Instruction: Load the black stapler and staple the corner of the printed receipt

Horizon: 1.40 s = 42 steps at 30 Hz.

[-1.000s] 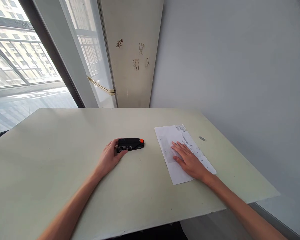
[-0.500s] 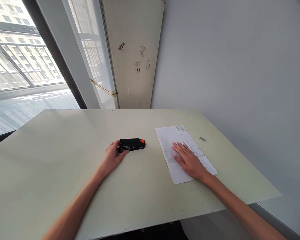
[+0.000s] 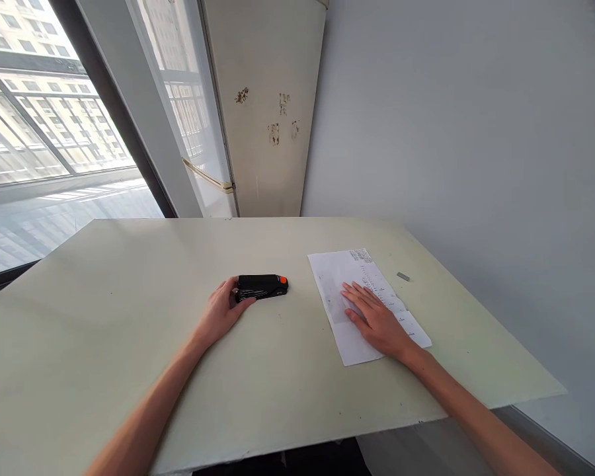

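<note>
A black stapler (image 3: 262, 287) with an orange-red patch near its right end lies on the table. My left hand (image 3: 224, 307) is closed around the stapler's left end, with the thumb along the near side and the other fingers partly hidden behind it. To the right, a white sheet of paper (image 3: 334, 324) with printed lines lies at a slant. My right hand (image 3: 371, 318) rests flat on the paper, its fingers stretched out. A small grey strip, which looks like staples (image 3: 403, 276), is beside the paper's far right edge.
The pale table (image 3: 143, 284) has its near edge just in front of me. A fridge (image 3: 268, 172) with rust-coloured marks stands behind the far edge. At the right is a plain wall (image 3: 456, 119), and a large window (image 3: 34, 125) fills the far left.
The camera view has shifted very slightly. Both hands, the stapler and the paper stay in place.
</note>
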### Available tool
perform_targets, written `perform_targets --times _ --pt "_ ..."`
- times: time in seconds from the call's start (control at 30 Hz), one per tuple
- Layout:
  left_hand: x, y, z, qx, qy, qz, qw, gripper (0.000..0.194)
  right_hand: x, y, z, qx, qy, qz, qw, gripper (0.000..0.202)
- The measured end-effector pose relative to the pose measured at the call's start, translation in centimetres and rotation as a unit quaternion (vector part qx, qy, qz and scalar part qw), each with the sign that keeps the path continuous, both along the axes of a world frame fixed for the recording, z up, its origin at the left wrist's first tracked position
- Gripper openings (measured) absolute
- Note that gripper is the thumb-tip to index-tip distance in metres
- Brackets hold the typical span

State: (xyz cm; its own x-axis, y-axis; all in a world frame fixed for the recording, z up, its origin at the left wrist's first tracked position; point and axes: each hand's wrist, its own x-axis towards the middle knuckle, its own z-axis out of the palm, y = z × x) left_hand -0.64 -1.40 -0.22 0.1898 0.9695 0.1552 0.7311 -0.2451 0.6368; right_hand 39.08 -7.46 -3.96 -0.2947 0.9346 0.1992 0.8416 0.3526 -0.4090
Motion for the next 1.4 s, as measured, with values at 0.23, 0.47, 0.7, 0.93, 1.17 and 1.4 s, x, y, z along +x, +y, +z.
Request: perform_targets --times 0.23,0.47,0.7,0.93,1.17,1.4 --pt "0.09 0.11 -0.09 0.015 0.012 0.024 1.000 0.049 0.08 0.09 -0.05 0.010 0.008 0.003 1.000 0.049" --pt "-0.02 0.25 -0.36 0.018 0.019 0.033 0.999 0.050 0.03 0.16 0.06 0.022 0.020 0.004 1.000 0.048" --pt "0.09 0.24 -0.19 0.019 0.021 0.039 0.999 0.050 0.16 0.28 -0.09 0.026 0.030 0.007 0.999 0.048" --pt "0.04 0.20 -0.18 0.025 0.020 0.042 0.999 0.047 0.04 0.24 -0.08 0.023 0.031 0.002 0.999 0.048" --pt "0.11 0.40 -0.46 0.027 0.016 0.043 0.999 0.046 0.04 0.10 -0.03 0.009 0.028 -0.005 1.000 0.047" --pt "0.15 0.13 -0.39 0.015 0.020 0.048 0.999 0.044 0.06 0.05 -0.08 0.019 0.021 -0.005 1.000 0.047"
